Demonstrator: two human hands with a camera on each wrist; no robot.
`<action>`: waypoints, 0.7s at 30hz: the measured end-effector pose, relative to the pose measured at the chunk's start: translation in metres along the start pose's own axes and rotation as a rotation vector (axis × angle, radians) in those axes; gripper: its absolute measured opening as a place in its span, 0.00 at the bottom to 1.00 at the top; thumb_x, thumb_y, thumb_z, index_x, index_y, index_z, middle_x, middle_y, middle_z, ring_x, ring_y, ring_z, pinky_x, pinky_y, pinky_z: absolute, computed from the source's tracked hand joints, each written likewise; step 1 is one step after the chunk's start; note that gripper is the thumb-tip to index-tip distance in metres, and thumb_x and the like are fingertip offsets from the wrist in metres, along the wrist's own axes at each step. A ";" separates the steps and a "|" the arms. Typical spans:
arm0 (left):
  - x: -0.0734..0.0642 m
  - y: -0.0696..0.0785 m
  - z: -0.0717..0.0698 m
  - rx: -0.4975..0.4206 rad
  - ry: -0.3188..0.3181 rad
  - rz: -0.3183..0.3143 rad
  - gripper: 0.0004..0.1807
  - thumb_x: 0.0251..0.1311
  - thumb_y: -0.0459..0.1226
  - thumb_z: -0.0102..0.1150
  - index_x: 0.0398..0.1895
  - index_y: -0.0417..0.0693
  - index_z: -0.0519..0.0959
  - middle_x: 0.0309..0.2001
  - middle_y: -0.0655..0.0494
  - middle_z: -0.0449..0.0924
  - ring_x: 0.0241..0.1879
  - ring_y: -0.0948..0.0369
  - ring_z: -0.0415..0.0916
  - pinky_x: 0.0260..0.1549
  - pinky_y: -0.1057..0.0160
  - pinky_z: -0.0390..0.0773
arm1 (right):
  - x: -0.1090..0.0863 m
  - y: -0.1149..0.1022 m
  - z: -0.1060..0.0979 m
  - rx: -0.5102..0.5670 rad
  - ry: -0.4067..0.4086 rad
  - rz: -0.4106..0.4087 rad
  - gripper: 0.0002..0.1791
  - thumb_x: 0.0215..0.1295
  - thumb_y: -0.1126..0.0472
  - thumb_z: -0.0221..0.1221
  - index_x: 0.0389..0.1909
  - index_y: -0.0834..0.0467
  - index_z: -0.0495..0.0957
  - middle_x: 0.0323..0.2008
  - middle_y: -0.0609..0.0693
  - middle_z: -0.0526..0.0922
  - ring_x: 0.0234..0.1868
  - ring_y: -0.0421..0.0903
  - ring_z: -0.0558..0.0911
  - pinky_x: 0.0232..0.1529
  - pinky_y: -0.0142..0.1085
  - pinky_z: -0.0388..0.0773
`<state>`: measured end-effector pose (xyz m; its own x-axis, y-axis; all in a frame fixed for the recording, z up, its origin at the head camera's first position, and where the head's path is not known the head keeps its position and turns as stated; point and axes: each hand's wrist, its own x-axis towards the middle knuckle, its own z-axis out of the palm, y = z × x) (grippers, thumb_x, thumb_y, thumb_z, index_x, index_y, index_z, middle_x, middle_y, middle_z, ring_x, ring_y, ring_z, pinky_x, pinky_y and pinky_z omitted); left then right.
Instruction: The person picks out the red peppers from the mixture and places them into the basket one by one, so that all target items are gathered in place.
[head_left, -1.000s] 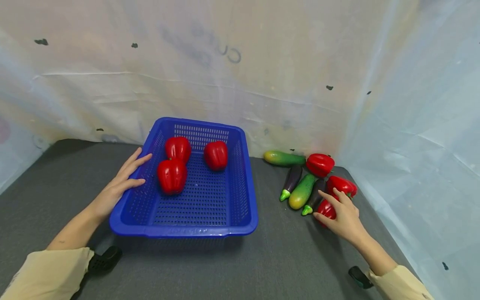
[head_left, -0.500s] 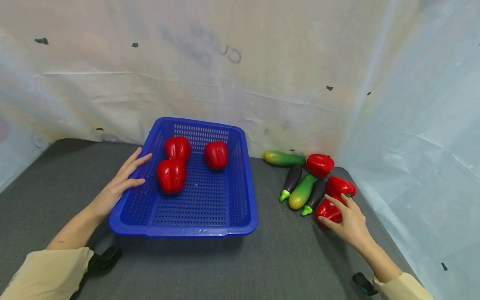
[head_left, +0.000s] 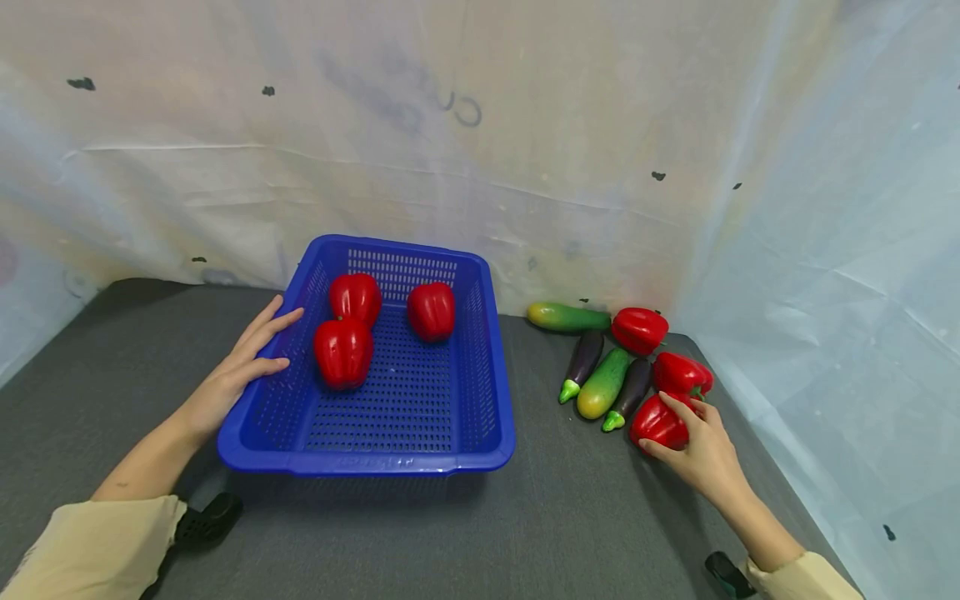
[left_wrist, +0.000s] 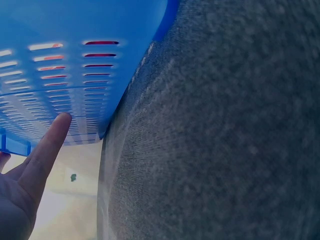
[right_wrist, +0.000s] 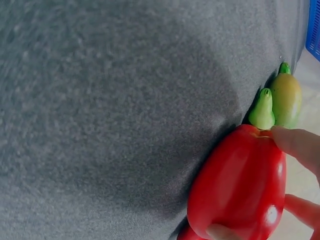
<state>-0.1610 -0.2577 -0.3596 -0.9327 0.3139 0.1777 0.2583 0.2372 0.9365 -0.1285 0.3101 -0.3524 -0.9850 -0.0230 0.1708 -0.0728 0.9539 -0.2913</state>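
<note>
My right hand (head_left: 703,454) holds a red bell pepper (head_left: 656,423), thumb on its near side and fingers over its far side. In the right wrist view, this glossy pepper (right_wrist: 240,180) lies on the grey cloth with fingertips at both ends. Another red pepper (head_left: 681,373) sits just behind it, and a dark eggplant (head_left: 633,387) lies to its left. My left hand (head_left: 232,383) rests with straight fingers on the left rim of a blue basket (head_left: 360,462). Below, in the left wrist view, a finger (left_wrist: 47,147) lies along the basket's slotted outer wall. Three red peppers (head_left: 343,354) are in the basket.
Left of the held pepper lie a green-yellow zucchini (head_left: 603,383) and a second eggplant (head_left: 583,362). Behind them are another zucchini (head_left: 566,317) and a red pepper (head_left: 640,330). Plastic sheeting (head_left: 570,125) walls off the back and sides of the grey tabletop (head_left: 570,517).
My right hand has shifted slightly right and toward me, and its fingers have closed around the near red bell pepper. The left hand and basket have stayed in place.
</note>
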 end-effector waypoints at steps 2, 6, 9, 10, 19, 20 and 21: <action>0.000 0.000 0.000 0.006 -0.001 -0.002 0.30 0.73 0.38 0.36 0.77 0.59 0.47 0.77 0.59 0.21 0.71 0.35 0.24 0.52 0.55 0.70 | 0.000 0.000 0.001 0.004 0.002 0.001 0.40 0.50 0.56 0.71 0.64 0.64 0.67 0.60 0.75 0.61 0.58 0.70 0.65 0.49 0.65 0.70; 0.000 0.000 0.001 -0.006 -0.003 -0.005 0.30 0.73 0.38 0.35 0.77 0.59 0.46 0.77 0.59 0.20 0.71 0.35 0.23 0.54 0.33 0.63 | 0.000 0.001 0.001 0.012 0.015 -0.006 0.40 0.49 0.57 0.71 0.64 0.64 0.67 0.61 0.75 0.61 0.58 0.70 0.65 0.49 0.64 0.70; 0.000 0.000 0.001 -0.009 -0.002 -0.005 0.31 0.73 0.38 0.35 0.77 0.59 0.46 0.77 0.59 0.20 0.71 0.34 0.24 0.54 0.40 0.68 | 0.000 0.001 0.002 0.016 0.026 -0.013 0.40 0.49 0.58 0.72 0.64 0.63 0.68 0.61 0.74 0.62 0.58 0.69 0.65 0.48 0.64 0.71; 0.000 0.001 0.001 -0.010 -0.001 -0.005 0.31 0.73 0.38 0.35 0.77 0.60 0.46 0.77 0.59 0.20 0.71 0.34 0.24 0.53 0.41 0.68 | 0.000 0.001 0.002 0.017 0.030 -0.016 0.40 0.48 0.58 0.72 0.64 0.63 0.68 0.61 0.73 0.62 0.58 0.69 0.66 0.48 0.64 0.71; 0.000 0.001 0.001 -0.033 -0.001 -0.010 0.30 0.73 0.39 0.35 0.77 0.60 0.46 0.76 0.61 0.20 0.71 0.36 0.22 0.58 0.36 0.64 | -0.001 0.004 0.005 0.022 0.066 -0.039 0.40 0.47 0.60 0.72 0.63 0.62 0.69 0.60 0.72 0.62 0.57 0.69 0.67 0.46 0.64 0.72; 0.000 0.001 0.001 -0.028 -0.001 -0.008 0.30 0.73 0.39 0.35 0.77 0.59 0.46 0.76 0.61 0.20 0.71 0.36 0.23 0.57 0.45 0.69 | -0.001 0.004 0.006 0.020 0.075 -0.046 0.40 0.47 0.60 0.72 0.63 0.62 0.69 0.60 0.72 0.63 0.56 0.69 0.67 0.45 0.64 0.73; 0.000 0.001 0.001 -0.023 -0.003 -0.006 0.30 0.73 0.39 0.36 0.77 0.59 0.46 0.77 0.61 0.20 0.71 0.36 0.23 0.55 0.52 0.71 | 0.000 0.004 0.006 0.019 0.084 -0.053 0.40 0.47 0.60 0.72 0.63 0.62 0.69 0.60 0.72 0.63 0.56 0.69 0.68 0.45 0.64 0.73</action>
<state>-0.1608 -0.2569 -0.3592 -0.9336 0.3149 0.1712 0.2465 0.2175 0.9444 -0.1294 0.3126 -0.3594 -0.9632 -0.0479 0.2644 -0.1287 0.9460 -0.2975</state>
